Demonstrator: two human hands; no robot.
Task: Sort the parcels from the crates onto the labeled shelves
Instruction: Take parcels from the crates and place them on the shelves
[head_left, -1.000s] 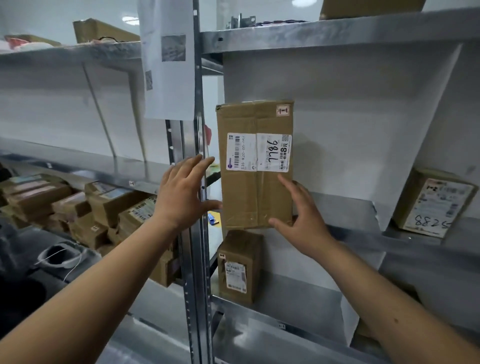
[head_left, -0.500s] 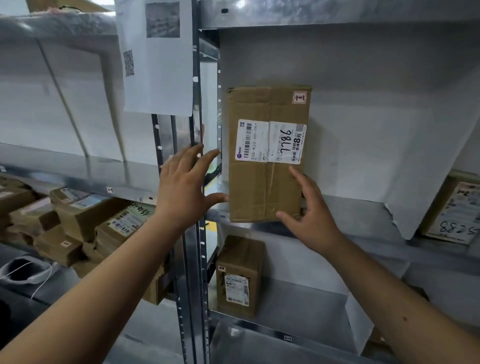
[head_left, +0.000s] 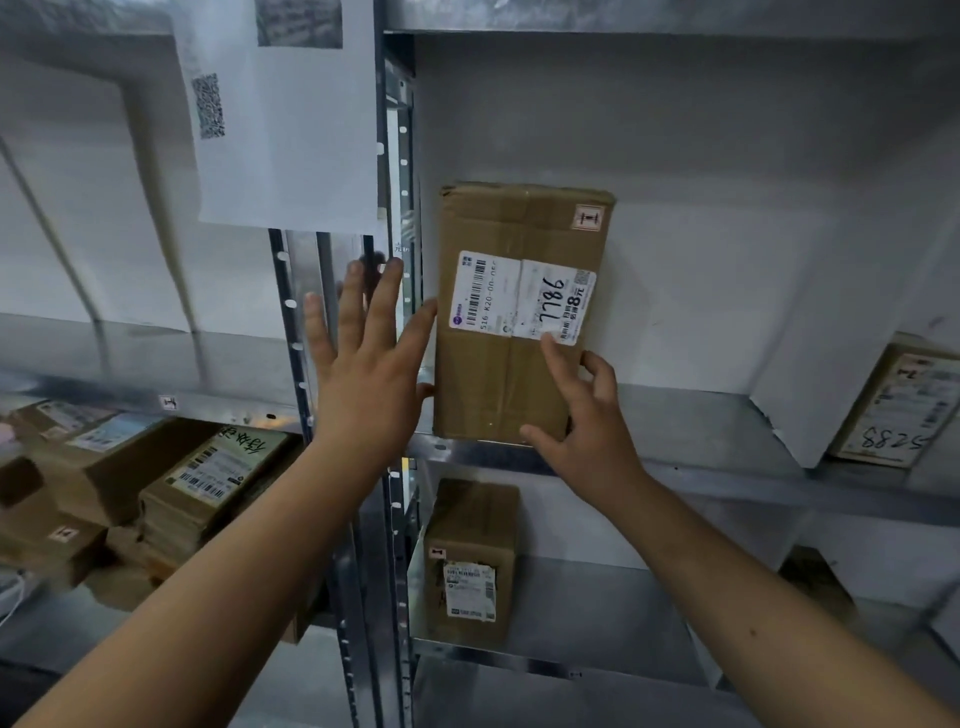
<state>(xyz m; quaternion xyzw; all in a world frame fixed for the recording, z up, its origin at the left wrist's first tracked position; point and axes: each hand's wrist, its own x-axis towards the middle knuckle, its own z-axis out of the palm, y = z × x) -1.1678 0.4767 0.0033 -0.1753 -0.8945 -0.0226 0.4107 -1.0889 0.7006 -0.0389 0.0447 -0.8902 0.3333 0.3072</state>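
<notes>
Parcel 7786 (head_left: 522, 317) stands upright at left end of the middle shelf (head_left: 691, 415), effectively placed; left hand (head_left: 371, 374) flat, fingers spread against its side, right hand (head_left: 587, 415) loosely curled touching its lower right edge, crates unseen, remainder unknowable.

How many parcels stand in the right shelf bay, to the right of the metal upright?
3. The tall parcel marked 7786 stands on the middle shelf between the hands; a parcel marked 5288 leans at far right; a smaller parcel stands one shelf below. Others may be hidden.
</notes>
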